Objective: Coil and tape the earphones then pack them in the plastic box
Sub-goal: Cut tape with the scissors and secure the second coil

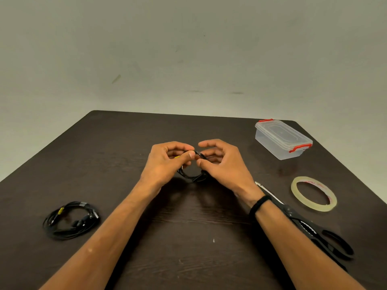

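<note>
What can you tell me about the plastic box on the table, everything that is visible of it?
The plastic box is small, rectangular and made of clear, slightly milky plastic. Its clear lid is on, with a raised panel in the middle, and a red clip sits at each short end. It looks empty, as far as can be seen through the walls. It stands flat on the dark wooden table near the far right corner, turned at an angle. Neither hand touches it; the tape roll lies apart, nearer the person.
</note>
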